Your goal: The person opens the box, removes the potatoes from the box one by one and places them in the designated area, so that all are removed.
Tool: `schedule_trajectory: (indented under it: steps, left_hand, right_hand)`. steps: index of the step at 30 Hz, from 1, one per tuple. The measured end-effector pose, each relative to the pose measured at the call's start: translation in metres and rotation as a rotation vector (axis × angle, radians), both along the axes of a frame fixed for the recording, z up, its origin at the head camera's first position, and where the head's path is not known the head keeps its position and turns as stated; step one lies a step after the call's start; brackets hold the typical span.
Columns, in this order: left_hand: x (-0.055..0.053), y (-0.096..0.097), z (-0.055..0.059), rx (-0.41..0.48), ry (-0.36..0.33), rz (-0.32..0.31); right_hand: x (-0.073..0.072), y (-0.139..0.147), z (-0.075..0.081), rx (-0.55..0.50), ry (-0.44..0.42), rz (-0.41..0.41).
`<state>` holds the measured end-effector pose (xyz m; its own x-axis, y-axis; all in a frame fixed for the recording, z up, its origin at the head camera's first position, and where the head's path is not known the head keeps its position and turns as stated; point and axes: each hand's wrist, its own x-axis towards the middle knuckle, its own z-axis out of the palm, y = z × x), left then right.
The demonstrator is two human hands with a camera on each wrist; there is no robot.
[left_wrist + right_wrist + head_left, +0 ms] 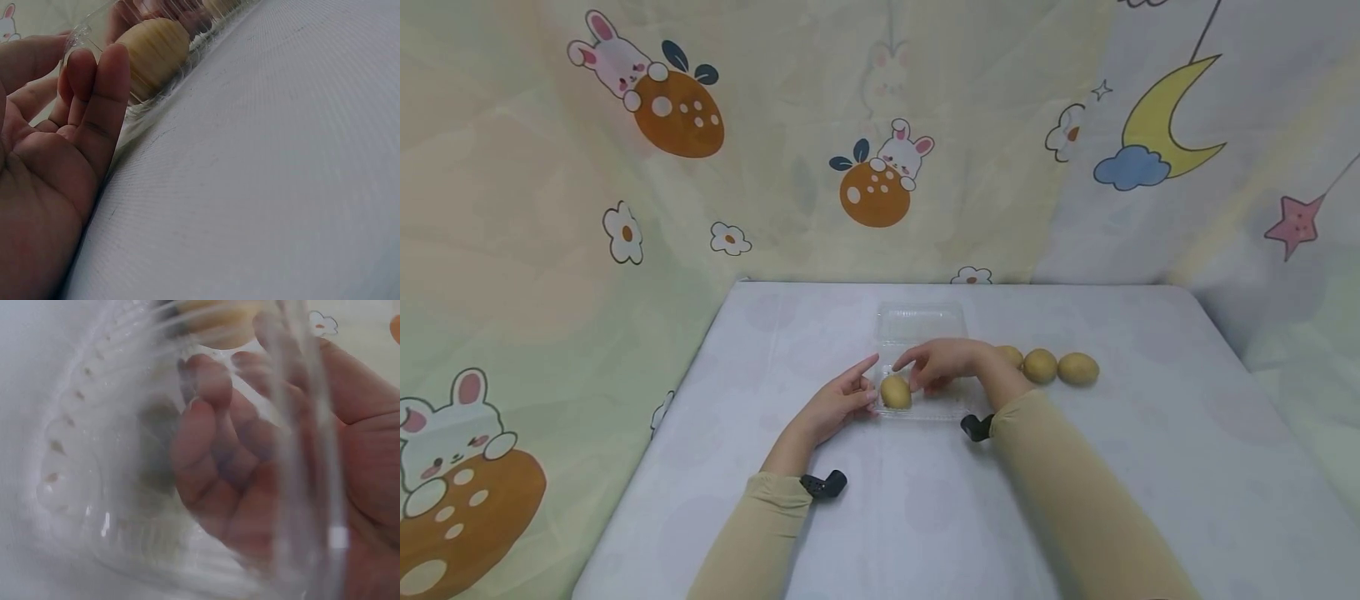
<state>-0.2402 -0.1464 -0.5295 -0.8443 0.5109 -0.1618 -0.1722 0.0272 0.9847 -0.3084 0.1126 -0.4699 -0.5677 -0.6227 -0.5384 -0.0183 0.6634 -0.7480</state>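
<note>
A clear plastic clamshell box [940,407] lies with its lid [921,321] folded back. One potato [896,392] sits in the box's left end and shows through the ribbed wall in the left wrist view. My left hand [841,404] is at the box's left side, its fingertips [112,69] against the clear wall and its index finger stretched out. My right hand [943,362] reaches over the box from the right. Its index finger points over the potato, while the other fingers [194,437] bend loosely inside, seen through the plastic, with nothing between them.
To the right of the box several potatoes [1040,367] lie in a row, the nearest partly hidden behind my right wrist. A white cloth covers the table [910,517]. Behind it hangs a printed curtain [790,125] with rabbits and flowers.
</note>
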Motion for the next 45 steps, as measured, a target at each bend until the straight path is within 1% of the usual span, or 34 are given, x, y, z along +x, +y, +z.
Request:
schedule_trajectory:
  steps: [5, 13, 19, 21, 25, 30, 39, 45]
  left_hand:
    - [-0.001, 0.000, -0.001, 0.002, -0.004, -0.007]
    - [-0.001, 0.000, -0.001, 0.015, 0.003, -0.018]
    - [-0.001, 0.000, 0.000, 0.000, 0.001, -0.008]
    - [-0.001, 0.000, 0.000, -0.004, 0.003, -0.006]
    - [0.000, 0.000, 0.001, -0.009, 0.004, -0.001]
    - [0.000, 0.000, 0.000, -0.008, 0.004, -0.001]
    - [0.000, 0.000, 0.001, 0.007, -0.003, -0.004]
    - [0.000, 0.000, 0.000, 0.016, 0.002, -0.015]
  right_hand:
    - [0.001, -0.004, -0.002, 0.038, 0.001, 0.060]
    - [0.000, -0.006, -0.003, 0.016, 0.006, 0.117]
    - [-0.002, -0.007, -0.009, 0.018, 0.021, 0.166]
    - [-0.003, -0.007, -0.010, 0.016, 0.017, 0.166]
    - [-0.004, -0.008, -0.011, 0.013, 0.004, 0.139]
    - [-0.002, -0.009, -0.009, 0.014, -0.002, 0.124]
    - [0.000, -0.010, -0.011, 0.042, 0.036, 0.116]
    - [0.000, -0.011, -0.012, 0.037, 0.051, 0.126]
